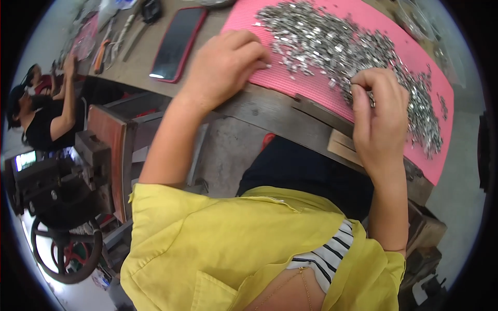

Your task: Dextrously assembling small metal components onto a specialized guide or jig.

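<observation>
Workbench (249,111) runs across the far side, front edge toward the wearer. Dark machine with a handwheel (97,249) at left. Farther left, another person (49,127) in a dark top.

Pink mat (301,93), ribbed, covers the right part of the bench. On it, a broad heap of small silvery metal pieces (337,44), spread from the far left of the mat toward its near right; strays around the edges.

Right hand (382,111) at the heap's near edge, fingers curled, thumb and forefinger tips nearly meeting; cannot tell whether a piece is between them. Left hand (223,67) over the mat's left edge, fingers bent, tips close together; grip contents unclear.

Phone (179,44), red-edged, lies left of the left hand. Pale wooden block (343,146) at the bench's near edge, left of the right wrist.
</observation>
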Demonstrator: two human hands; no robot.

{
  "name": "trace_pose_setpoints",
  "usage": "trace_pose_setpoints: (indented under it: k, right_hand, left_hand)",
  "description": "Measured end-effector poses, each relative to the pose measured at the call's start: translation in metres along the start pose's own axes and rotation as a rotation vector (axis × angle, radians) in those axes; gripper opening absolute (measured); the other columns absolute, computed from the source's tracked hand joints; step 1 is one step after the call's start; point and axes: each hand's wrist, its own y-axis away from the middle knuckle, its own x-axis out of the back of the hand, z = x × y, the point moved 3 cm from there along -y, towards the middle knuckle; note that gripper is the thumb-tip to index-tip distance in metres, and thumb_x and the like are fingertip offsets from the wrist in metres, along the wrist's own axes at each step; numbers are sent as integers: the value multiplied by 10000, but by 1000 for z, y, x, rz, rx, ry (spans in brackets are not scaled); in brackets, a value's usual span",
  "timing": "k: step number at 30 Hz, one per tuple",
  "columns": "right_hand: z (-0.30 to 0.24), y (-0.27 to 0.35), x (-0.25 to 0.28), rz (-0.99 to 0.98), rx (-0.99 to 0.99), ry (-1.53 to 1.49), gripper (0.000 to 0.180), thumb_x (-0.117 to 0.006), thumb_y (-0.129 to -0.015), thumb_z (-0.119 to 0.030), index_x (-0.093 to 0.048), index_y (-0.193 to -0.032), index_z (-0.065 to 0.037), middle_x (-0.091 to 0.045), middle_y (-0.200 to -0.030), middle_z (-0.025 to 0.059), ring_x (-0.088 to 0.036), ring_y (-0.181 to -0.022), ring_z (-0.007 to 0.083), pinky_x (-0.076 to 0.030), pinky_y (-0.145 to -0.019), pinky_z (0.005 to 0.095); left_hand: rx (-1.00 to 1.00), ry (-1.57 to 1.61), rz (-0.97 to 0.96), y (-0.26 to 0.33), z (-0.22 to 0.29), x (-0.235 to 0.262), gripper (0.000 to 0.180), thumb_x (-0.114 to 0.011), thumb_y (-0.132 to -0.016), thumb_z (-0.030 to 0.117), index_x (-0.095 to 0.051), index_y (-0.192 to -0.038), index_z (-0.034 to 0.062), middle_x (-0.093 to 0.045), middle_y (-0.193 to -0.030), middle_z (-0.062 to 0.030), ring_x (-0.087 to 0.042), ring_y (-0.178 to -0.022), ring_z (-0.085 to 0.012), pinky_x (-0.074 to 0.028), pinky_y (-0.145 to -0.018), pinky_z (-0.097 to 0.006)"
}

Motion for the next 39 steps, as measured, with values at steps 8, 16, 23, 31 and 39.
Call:
trace_pose_setpoints:
  k: [8, 16, 23, 31, 39]
  right_hand:
    - [59, 90, 84, 100, -333, -65, 79, -632, -949, -10, -639, -1023, -37, -663, -938, 84, -621, -866, 263, -457, -826, 355]
    - [58, 132, 114, 29, -298, 68, 131, -690, -874, 28, -648, -982, -35, -681, -959, 92, -649, -882, 288, -469, -815, 364]
    - [62, 134, 112, -2, -205, 130, 223, -727, -791, 28, -641, -980, -51, -664, -980, 74, -641, -920, 284, -456, -804, 395]
    - [66, 136, 100, -26, -68, 285, 203, -650, -760, -44, -624, -961, -45, -626, -983, 73, -618, -863, 258, -471, -780, 377]
    - [60, 128, 99, -81, -36, 405, 175, -651, -702, -70, -592, -864, -44, -526, -854, 65, -576, -780, 227, -468, -728, 350]
  left_hand:
    - [-28, -107, -196, -20, 16, 14, 83, -685, -900, 85, -686, -983, 86, -653, -997, -87, -656, -924, -334, -517, -789, -405]
    - [78, -60, -102, -22, 36, -8, 98, -579, -1001, 81, -609, -1049, 0, -626, -1133, -174, -609, -1046, -382, -485, -907, -408]
    - [58, 106, -29, -43, 93, -27, 54, -656, -929, 38, -633, -952, -5, -647, -1068, -150, -641, -970, -301, -498, -868, -372]
    - [-93, 227, 42, -63, 140, -47, 146, -770, -796, -7, -684, -910, 26, -682, -972, -119, -660, -884, -274, -506, -786, -353]
    - [-201, 318, 7, -77, 167, -68, 189, -759, -796, 31, -681, -960, 81, -684, -973, -76, -647, -867, -277, -459, -758, -374]
